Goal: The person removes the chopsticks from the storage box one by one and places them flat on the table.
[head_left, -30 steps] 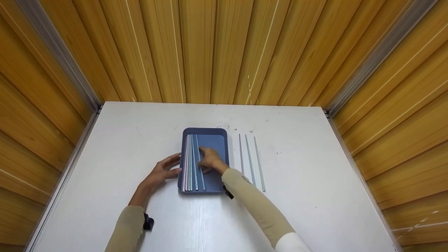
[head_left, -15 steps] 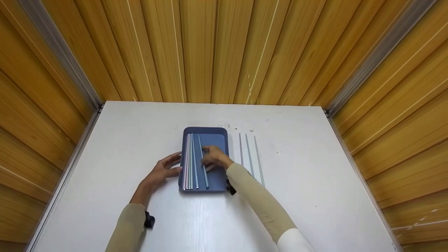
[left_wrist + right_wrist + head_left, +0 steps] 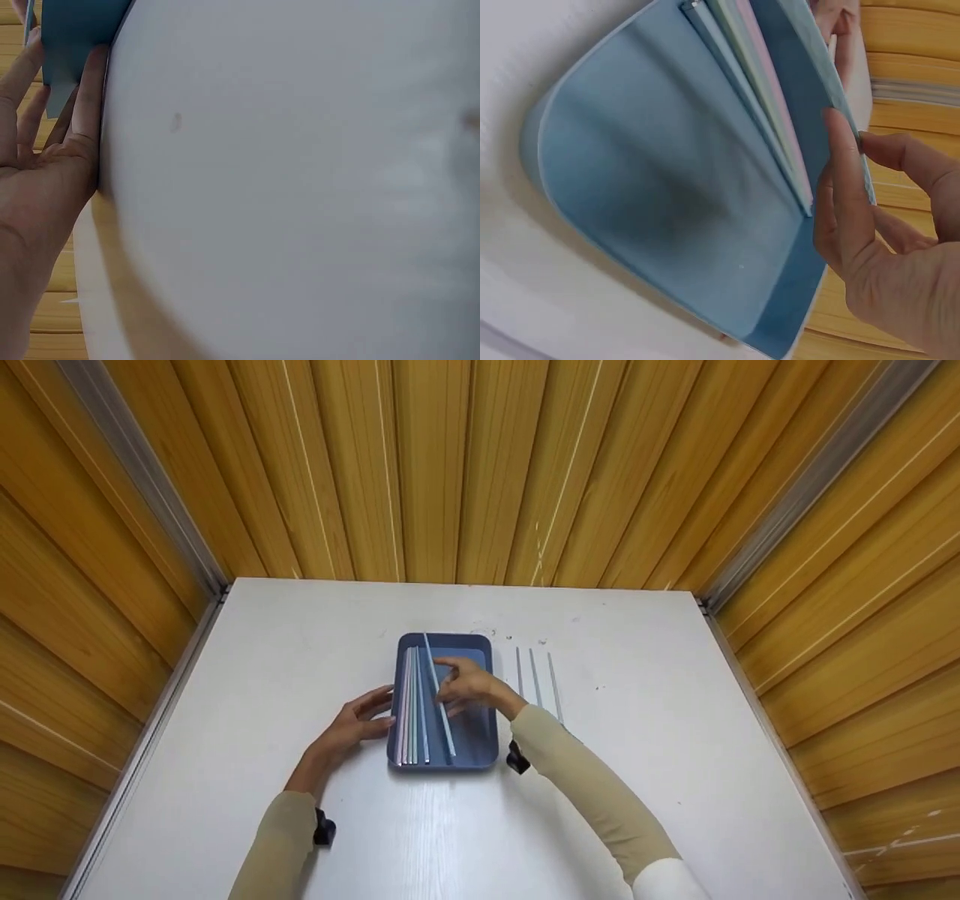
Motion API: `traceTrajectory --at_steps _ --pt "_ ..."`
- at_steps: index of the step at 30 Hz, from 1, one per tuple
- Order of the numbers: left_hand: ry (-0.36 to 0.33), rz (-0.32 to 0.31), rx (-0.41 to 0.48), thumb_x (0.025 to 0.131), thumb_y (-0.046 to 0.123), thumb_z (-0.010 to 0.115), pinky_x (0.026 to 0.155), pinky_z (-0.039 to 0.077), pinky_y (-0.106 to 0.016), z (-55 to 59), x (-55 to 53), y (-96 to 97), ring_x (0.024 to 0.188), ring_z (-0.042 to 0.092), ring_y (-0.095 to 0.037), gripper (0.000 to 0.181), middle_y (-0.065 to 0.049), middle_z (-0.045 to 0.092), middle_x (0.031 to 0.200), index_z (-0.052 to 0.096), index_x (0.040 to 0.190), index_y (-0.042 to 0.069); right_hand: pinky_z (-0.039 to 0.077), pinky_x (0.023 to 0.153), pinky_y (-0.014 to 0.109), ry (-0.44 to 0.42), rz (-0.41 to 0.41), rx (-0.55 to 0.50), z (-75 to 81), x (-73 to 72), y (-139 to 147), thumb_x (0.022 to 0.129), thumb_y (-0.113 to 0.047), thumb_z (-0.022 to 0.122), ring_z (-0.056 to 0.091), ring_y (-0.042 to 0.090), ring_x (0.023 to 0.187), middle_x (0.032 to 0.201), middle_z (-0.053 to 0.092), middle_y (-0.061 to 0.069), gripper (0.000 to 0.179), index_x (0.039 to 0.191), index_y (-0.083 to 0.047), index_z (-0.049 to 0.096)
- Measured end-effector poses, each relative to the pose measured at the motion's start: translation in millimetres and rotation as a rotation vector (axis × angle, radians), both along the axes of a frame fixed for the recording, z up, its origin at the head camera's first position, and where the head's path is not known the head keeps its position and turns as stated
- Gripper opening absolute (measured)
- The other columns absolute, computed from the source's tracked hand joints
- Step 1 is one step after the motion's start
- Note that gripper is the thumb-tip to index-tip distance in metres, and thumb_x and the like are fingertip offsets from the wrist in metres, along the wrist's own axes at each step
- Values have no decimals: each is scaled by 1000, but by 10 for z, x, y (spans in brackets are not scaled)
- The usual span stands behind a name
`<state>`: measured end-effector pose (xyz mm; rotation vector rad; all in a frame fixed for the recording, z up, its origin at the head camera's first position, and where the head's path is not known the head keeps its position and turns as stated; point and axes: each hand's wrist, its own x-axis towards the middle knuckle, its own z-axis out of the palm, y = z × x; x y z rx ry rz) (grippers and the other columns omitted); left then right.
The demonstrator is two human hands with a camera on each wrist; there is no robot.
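A blue rectangular tray (image 3: 480, 765) sits on the white table, with several pastel chopsticks (image 3: 409, 705) lying lengthwise along its left side. Over the tray, my right hand (image 3: 472, 688) pinches a light blue chopstick (image 3: 448, 729) between thumb and fingers. In the right wrist view this chopstick (image 3: 821, 56) is raised above the tray floor, its far end reaching the tray's far rim in the head view. My left hand (image 3: 352, 724) rests its extended fingers and thumb against the tray's left outer wall. The left wrist view shows those fingers (image 3: 88, 90) flat along the wall.
To the right of the tray, 3 more chopsticks (image 3: 535, 679) lie apart on the table, their near ends hidden by my right sleeve (image 3: 592, 780). Wood-patterned walls (image 3: 427, 472) enclose the table (image 3: 637, 660) at the back and sides.
My right hand has drawn the light blue chopstick rightward from the others and lifted it off the tray floor. The left hand keeps its place at the tray.
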<state>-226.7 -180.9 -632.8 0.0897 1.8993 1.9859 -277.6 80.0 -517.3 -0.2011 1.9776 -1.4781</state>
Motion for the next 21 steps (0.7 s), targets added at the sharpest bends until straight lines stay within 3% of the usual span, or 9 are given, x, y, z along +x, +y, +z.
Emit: traceTrajectory --at_steps 9,16,21 --pt "4 -4 -19 92 12 77 106 55 -34 -14 -28 1 150 40 -34 75 -15 41 161 40 158 17 64 60 29 90 20 92 237 24 469 90 11 63 66 13 71 89 57 4 80 160 -9 32" --pt "2 -40 -6 93 11 75 107 54 -35 -11 -56 33 151 39 -34 75 -15 39 162 39 158 18 65 64 35 116 -46 133 362 39 1021 91 11 61 67 18 79 97 53 8 78 161 -5 29" --pt "-12 -19 -11 93 8 74 105 55 -36 -2 -22 -8 150 39 -36 75 -17 39 162 38 158 15 66 66 36 119 -76 194 425 65 1276 91 11 60 65 18 81 96 55 8 79 161 -4 28"
